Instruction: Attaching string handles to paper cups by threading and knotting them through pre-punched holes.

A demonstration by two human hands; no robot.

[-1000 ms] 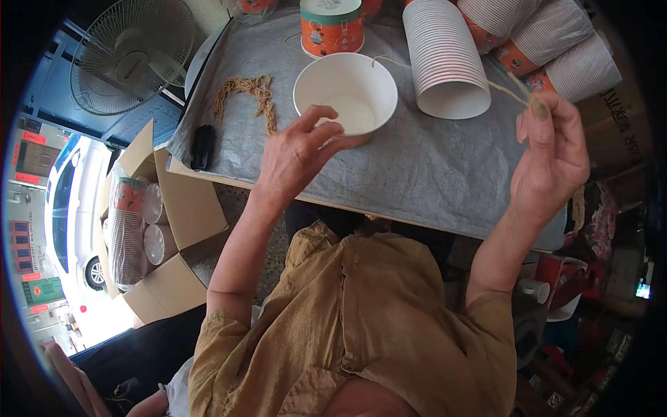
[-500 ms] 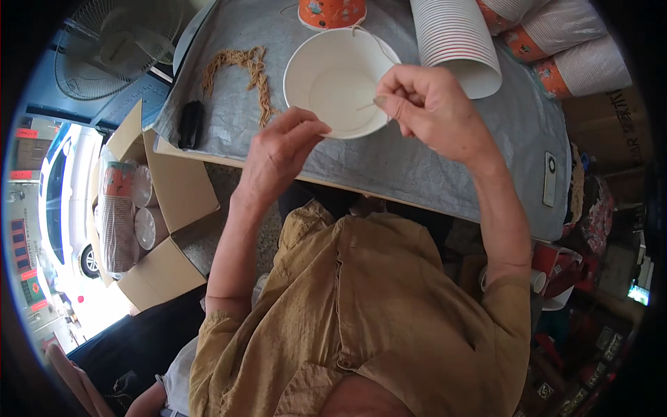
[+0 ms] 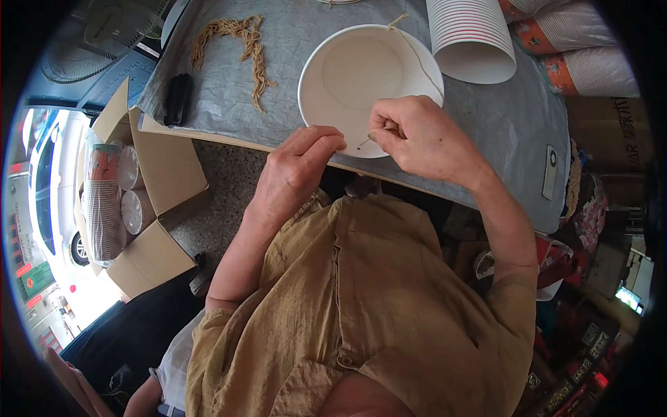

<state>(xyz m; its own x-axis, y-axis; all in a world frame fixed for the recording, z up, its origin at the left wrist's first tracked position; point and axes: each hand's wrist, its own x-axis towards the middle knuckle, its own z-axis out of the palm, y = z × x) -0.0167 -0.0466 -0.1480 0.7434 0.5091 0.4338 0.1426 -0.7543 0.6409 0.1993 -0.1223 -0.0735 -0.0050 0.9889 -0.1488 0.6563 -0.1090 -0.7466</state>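
A white paper bucket (image 3: 318, 83) is tilted at the table's near edge, its open mouth facing me. My left hand (image 3: 299, 163) pinches its near-left rim between thumb and fingers. A thin beige string (image 3: 415, 50) is knotted at the far rim and runs down the right side toward my right hand (image 3: 424, 139). That hand is closed in a pinch on the string's end, over the near-right rim. The short tip pokes out beside a small dark hole (image 3: 358, 147) in the near wall. Whether the tip touches the hole, I cannot tell.
A bundle of beige strings (image 3: 253, 55) and a black object (image 3: 178, 99) lie left on the grey-covered table (image 3: 229, 104). Nested white buckets (image 3: 472, 42) and wrapped orange-and-white stacks (image 3: 556, 31) are at right. An open cardboard box (image 3: 170, 167) stands left; another person's arm (image 3: 144, 397) shows lower left.
The bucket has come nearer the table edge and its mouth faces me more. My right hand has moved down with the string's end, toward the near rim. The view has shifted a little.
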